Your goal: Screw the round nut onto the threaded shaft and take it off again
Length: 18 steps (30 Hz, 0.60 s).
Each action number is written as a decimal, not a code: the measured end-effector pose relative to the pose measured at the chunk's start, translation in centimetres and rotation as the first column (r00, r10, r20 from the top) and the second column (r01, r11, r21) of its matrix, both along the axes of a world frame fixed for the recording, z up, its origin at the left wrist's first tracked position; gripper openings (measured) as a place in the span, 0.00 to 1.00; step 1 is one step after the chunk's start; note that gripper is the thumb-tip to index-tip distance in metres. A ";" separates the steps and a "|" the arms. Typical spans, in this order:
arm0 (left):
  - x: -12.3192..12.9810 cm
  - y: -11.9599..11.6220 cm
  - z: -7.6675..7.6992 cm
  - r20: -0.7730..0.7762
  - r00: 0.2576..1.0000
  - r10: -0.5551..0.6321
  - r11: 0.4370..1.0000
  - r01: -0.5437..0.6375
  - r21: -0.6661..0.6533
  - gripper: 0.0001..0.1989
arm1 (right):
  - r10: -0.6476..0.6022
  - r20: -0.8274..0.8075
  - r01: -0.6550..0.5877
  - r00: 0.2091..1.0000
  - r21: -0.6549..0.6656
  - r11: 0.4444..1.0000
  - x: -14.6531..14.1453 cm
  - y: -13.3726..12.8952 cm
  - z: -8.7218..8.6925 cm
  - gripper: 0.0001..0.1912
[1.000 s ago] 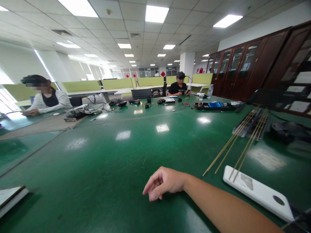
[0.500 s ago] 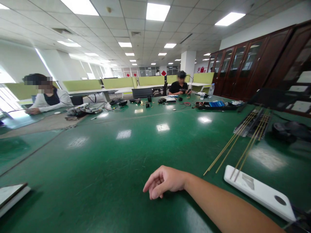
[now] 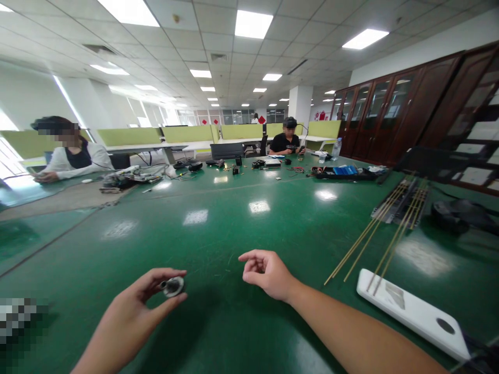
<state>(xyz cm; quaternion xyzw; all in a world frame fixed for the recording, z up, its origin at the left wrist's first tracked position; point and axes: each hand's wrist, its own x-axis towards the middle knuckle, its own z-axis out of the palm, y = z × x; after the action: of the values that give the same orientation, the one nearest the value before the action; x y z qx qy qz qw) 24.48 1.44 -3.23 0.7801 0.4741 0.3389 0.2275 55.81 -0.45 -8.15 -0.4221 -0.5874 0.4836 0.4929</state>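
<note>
My left hand (image 3: pixel 136 306) is at the lower left, above the green table (image 3: pixel 218 239). Between its thumb and fingers it holds a small round metallic part (image 3: pixel 173 286) with a short dark stub on its left side. To the right of it, my right hand (image 3: pixel 268 272) hovers over the table with its index finger extended and the other fingers curled loosely, nothing visible in it. A gap separates the two hands.
At the right lie a long white device (image 3: pixel 417 317), thin brass-coloured rods (image 3: pixel 364 236) and a black object (image 3: pixel 460 215). Farther back are a black tray (image 3: pixel 343 175), a bottle (image 3: pixel 336 149) and electronic parts (image 3: pixel 130 178). Two people sit across the table.
My left hand has come into view from the lower left, holding the round metallic part. My right hand has moved slightly up and right, its index finger now straighter.
</note>
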 end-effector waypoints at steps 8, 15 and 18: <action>8.3 2.1 -3.2 0.125 0.954 -0.274 0.950 0.288 -0.118 0.16 | -0.178 0.348 0.118 0.920 0.187 0.975 0.0 -0.1 -0.5 0.33; 7.1 2.3 -5.2 0.007 0.952 -0.307 0.951 0.308 -0.016 0.15 | -0.154 0.435 0.068 0.887 0.207 0.976 -0.7 -0.4 0.1 0.33; 7.3 2.4 -5.5 0.018 0.947 -0.322 0.947 0.321 0.018 0.16 | -0.146 0.447 0.050 0.882 0.221 0.974 -1.0 -0.5 0.3 0.32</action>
<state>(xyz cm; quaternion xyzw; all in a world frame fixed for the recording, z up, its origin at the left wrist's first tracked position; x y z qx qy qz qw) 31.75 3.85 -8.73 0.8450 0.3357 0.3090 0.2789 54.82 -0.90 -7.86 -0.5016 -0.7115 0.2815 0.4037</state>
